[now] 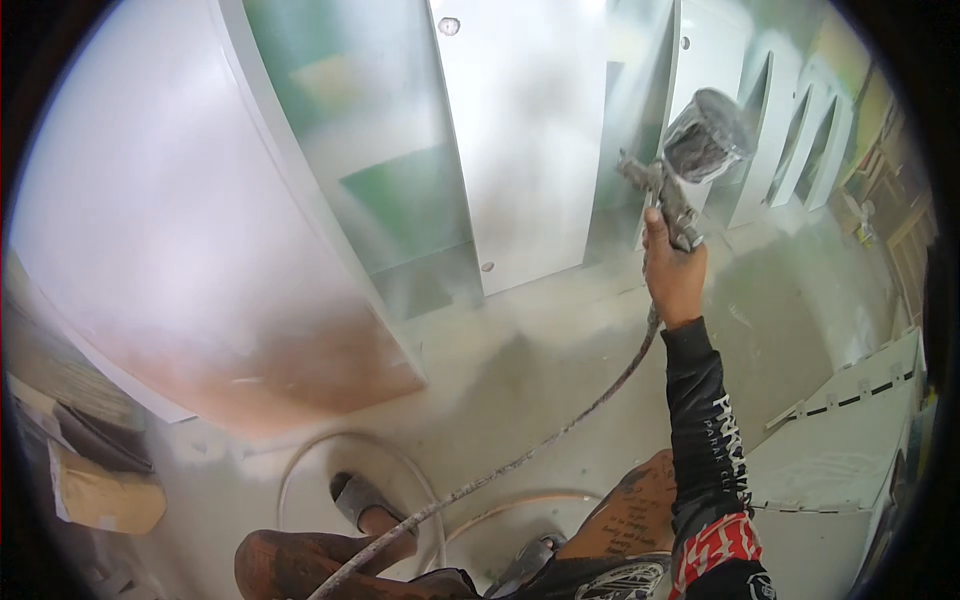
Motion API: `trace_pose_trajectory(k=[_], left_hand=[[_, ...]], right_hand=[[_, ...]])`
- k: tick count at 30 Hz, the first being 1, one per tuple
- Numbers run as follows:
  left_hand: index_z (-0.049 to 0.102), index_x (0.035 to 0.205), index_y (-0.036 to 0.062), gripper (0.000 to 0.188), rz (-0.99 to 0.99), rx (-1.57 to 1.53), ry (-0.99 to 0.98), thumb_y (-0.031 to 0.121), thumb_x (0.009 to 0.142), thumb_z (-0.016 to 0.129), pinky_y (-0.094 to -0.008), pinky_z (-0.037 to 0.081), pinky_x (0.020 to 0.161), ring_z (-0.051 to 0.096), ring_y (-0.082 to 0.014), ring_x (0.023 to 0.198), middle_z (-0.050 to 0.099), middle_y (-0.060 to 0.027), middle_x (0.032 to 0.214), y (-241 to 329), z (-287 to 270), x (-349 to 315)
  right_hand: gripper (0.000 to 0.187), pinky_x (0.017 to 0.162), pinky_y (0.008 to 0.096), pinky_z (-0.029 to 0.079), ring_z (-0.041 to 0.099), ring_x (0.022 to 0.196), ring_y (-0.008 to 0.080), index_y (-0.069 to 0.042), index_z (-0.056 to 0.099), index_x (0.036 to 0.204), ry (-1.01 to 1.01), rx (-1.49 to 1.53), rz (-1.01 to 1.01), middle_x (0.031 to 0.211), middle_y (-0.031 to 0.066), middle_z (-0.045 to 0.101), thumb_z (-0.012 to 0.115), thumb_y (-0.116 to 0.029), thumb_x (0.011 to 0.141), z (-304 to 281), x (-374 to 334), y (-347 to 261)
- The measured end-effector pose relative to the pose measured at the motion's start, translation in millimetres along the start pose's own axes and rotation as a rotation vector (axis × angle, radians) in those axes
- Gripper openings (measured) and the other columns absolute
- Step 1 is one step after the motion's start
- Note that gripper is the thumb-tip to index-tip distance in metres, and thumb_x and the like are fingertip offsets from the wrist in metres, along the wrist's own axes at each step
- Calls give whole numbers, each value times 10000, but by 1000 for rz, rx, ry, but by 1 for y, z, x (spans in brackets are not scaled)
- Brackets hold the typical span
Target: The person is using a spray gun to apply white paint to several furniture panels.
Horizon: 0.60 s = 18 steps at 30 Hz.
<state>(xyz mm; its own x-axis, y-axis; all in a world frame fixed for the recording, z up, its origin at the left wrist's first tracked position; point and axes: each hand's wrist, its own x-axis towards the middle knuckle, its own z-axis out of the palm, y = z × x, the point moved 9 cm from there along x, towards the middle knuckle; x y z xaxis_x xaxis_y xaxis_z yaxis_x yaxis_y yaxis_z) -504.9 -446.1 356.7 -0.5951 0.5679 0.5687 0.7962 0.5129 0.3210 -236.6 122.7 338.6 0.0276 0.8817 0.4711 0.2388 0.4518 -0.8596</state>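
Observation:
My right hand [675, 275] is wrapped round the handle of a spray gun [660, 182], its arm stretched forward in a dark sleeve. A paint-smeared cup [708, 135] sits on top of the gun, whose nozzle points left. From below the hand a grimy hose [530, 452] curves down to the lower left across my legs. The gun is held before a tall white panel [530, 140] leaning on the wall, apart from it. Closer on the left stands a large panel [170, 180], mostly white, with a brownish lower end. My left hand is out of the picture.
Several narrower white panels [785, 130] lean along the wall at right. Hose loops [285, 480] lie on the floor round my feet. At lower right are pale boards [820, 460]; at lower left, a tan cardboard-like block [105, 495]. Whitish haze blurs the green-patched wall [410, 200].

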Motion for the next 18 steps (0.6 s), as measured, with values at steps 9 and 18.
trace_pose_trajectory(k=[9,18], left_hand=[[689,875,-24,378,49,80,-8,343,910,607,-360,455,480,568,-271,523,629,-149,694,17,-7,7],[684,875,-30,384,104,116,2,347,910,619,-360,445,473,549,-258,509,616,-128,675,33,-12,10]], right_hand=[[433,592,284,432,507,616,100,16,648,844,-44,-154,90,658,0,572,649,-412,908,-4,-54,75],[414,658,363,493,649,687,273,49,657,945,-193,-386,298,756,176,676,654,-362,899,-13,-92,158]])
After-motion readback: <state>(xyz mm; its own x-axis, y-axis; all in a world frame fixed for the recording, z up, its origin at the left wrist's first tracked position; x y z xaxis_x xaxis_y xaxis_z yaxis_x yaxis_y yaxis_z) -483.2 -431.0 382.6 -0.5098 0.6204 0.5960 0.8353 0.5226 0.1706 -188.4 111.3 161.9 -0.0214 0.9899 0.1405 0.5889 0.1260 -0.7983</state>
